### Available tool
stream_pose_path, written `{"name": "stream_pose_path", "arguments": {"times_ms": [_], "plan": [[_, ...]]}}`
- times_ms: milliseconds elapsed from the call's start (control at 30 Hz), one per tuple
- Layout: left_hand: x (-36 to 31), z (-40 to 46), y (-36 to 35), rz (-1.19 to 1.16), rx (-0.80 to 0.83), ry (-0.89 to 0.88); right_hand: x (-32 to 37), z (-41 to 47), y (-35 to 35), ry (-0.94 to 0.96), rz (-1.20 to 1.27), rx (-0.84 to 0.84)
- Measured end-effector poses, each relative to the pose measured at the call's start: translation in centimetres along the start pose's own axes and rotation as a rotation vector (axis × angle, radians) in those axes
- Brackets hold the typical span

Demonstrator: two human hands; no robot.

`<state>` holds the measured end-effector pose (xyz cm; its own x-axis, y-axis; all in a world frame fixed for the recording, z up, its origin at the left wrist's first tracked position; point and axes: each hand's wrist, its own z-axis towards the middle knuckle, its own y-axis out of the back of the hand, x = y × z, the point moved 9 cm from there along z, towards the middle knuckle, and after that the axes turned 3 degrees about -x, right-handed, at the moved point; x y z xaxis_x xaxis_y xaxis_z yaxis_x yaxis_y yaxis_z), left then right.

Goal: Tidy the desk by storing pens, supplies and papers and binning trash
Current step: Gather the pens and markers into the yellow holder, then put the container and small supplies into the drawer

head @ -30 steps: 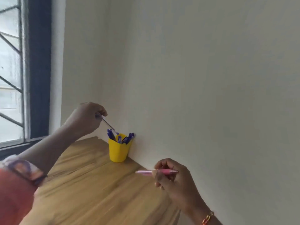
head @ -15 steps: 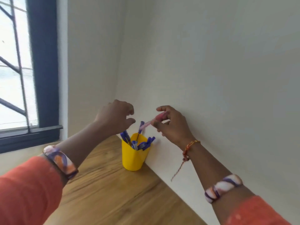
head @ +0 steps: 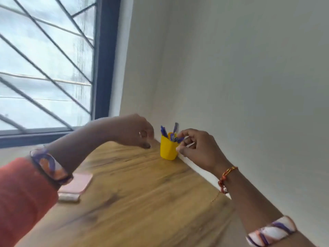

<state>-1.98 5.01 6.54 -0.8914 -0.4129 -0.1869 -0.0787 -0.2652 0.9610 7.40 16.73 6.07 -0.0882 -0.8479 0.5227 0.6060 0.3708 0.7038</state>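
Your yellow pen cup (head: 168, 148) stands upright at the far edge of the wooden desk (head: 142, 202), right where that edge meets the white wall (head: 240, 86), near the far left corner below the window (head: 44, 68). Several blue pens (head: 163, 130) stick up out of it.

Your right hand (head: 197, 148) hovers just beside the cup's right rim, between cup and wall, its fingers curled with the tips close to the pens; the blur hides whether they pinch anything. Your left hand (head: 135, 131) hangs just left of the cup, apart from it, fingers loosely curled downward and holding nothing you can see.

A pink phone (head: 76, 186) lies flat near the desk's left edge, partly under your left sleeve (head: 23, 193). Between phone and cup, and toward the near edge, bare wood shows.
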Motion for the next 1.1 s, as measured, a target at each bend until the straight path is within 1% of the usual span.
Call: {"name": "stream_pose_path", "arguments": {"times_ms": [67, 200, 267, 367, 433, 500, 567, 633, 700, 733, 867, 933, 1033, 1100], "plan": [[-0.1, -5.1, 0.1, -0.006, 0.022, 0.019, 4.0, -3.9, -1.3, 0.048, 0.013, 0.044], [1.7, -15.3, -0.8, -0.010, 0.171, 0.107, 11.6, -10.6, -5.5, 0.135, 0.044, 0.159], [3.4, -19.9, 0.0, -0.003, 0.204, 0.172, 15.1, -13.2, -7.8, 0.176, 0.052, 0.218], [7.4, -26.8, 3.3, 0.004, 0.172, 0.315, 19.7, -16.1, -10.9, 0.214, 0.082, 0.308], [10.7, -31.5, 6.0, 0.044, 0.072, 0.418, 22.2, -17.8, -13.0, 0.229, 0.117, 0.339], [14.2, -36.4, 7.7, 0.089, -0.012, 0.523, 24.3, -19.8, -15.6, 0.233, 0.177, 0.316], [17.6, -41.1, 7.3, 0.111, 0.014, 0.630, 26.0, -22.2, -19.2, 0.248, 0.227, 0.288], [20.6, -45.0, 5.5, 0.100, 0.102, 0.715, 27.4, -24.4, -23.6, 0.250, 0.233, 0.291], [23.1, -48.0, 3.7, 0.078, 0.176, 0.760, 28.0, -25.0, -27.2, 0.197, 0.265, 0.261], [24.2, -49.1, 3.0, 0.067, 0.193, 0.775, 27.8, -24.7, -28.5, 0.125, 0.300, 0.224], [27.5, -52.5, 1.0, 0.034, 0.219, 0.803, 25.2, -22.2, -31.1, -0.269, 0.498, 0.061], [28.4, -53.7, -0.8, 0.015, 0.291, 0.792, 24.4, -21.6, -31.5, -0.389, 0.577, -0.013], [28.5, -54.3, -2.5, 0.040, 0.370, 0.726, 25.0, -21.1, -31.2, -0.451, 0.580, -0.094], [28.4, -53.9, -2.5, 0.083, 0.357, 0.661, 27.1, -20.7, -30.5, -0.396, 0.540, -0.099]]}}
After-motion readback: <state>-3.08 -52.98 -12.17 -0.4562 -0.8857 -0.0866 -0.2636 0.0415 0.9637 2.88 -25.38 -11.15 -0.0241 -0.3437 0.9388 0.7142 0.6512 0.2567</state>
